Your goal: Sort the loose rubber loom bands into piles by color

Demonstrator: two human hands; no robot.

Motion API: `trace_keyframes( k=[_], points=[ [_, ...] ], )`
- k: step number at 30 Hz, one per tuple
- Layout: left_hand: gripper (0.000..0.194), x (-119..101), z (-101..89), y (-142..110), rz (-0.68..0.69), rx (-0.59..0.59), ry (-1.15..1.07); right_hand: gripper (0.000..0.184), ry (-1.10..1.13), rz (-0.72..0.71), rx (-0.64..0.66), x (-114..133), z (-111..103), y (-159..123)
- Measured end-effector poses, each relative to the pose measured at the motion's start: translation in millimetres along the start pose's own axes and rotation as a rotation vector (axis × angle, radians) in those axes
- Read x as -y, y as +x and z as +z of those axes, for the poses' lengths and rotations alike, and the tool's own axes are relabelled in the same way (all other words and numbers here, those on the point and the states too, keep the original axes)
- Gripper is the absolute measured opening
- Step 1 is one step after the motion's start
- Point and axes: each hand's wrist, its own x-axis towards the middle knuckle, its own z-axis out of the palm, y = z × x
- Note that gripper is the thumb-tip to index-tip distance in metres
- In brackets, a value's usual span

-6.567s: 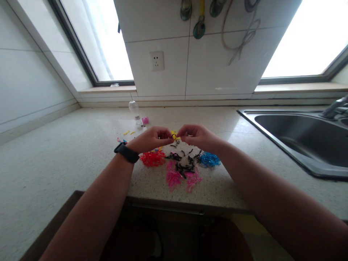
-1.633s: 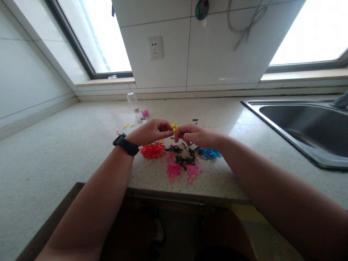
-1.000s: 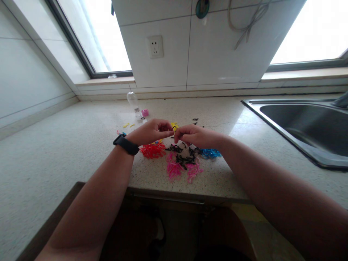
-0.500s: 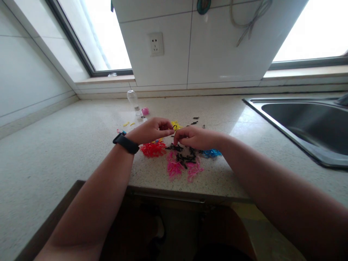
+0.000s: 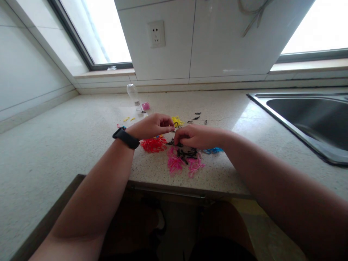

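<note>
Between the thumb and fingers of my left hand is a small black rubber band, its loop standing out past the fingertips. My right hand is closed, fingertips pointing down at the pile of black rubber bands; what they pinch is hidden. Pink rubber bands lie in front of the black ones. Under my left hand spreads a pile of red rubber bands. Yellow rubber bands sit behind the fingertips, and blue rubber bands show beneath my right wrist.
A clear plastic bottle stands towards the wall beside a small pink object. Several loose black bands are scattered behind my right hand. A steel sink is set into the counter at right. A power socket is on the wall.
The view has tipped down slightly, so the counter shows higher in the picture. Both hands stay almost in place; my right fingertips remain at the black pile.
</note>
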Motion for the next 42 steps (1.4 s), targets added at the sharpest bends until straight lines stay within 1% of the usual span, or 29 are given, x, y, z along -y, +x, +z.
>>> trace_keyframes(
  k=[12, 16, 22, 26, 32, 37, 42],
  points=[
    [0.024, -2, 0.9, 0, -0.03, 0.045, 0.073, 0.024, -0.091, 0.019, 0.06, 12, -2, -3],
    [0.025, 2, 1.3, 1, -0.033, 0.06, 0.096, 0.023, -0.086, 0.021, 0.059, 13, -1, -4],
    [0.027, 8, 1.1, 1, -0.052, 0.132, 0.147, 0.021, -0.101, 0.014, 0.075, 13, -1, -4],
    [0.029, 5, 0.4, 1, -0.06, 0.129, 0.176, 0.019, -0.135, 0.015, 0.081, 15, -2, -4],
    [0.027, 0, 0.0, 0, -0.08, 0.129, 0.186, 0.018, -0.122, 0.005, 0.08, 16, -2, -5],
    [0.027, 3, 0.0, 1, -0.083, 0.13, 0.183, 0.02, -0.151, 0.01, 0.089, 16, -2, -5],
    [0.029, 4, -0.7, 0, -0.076, 0.161, 0.231, 0.023, -0.186, -0.008, 0.101, 16, -3, -6]
  ],
)
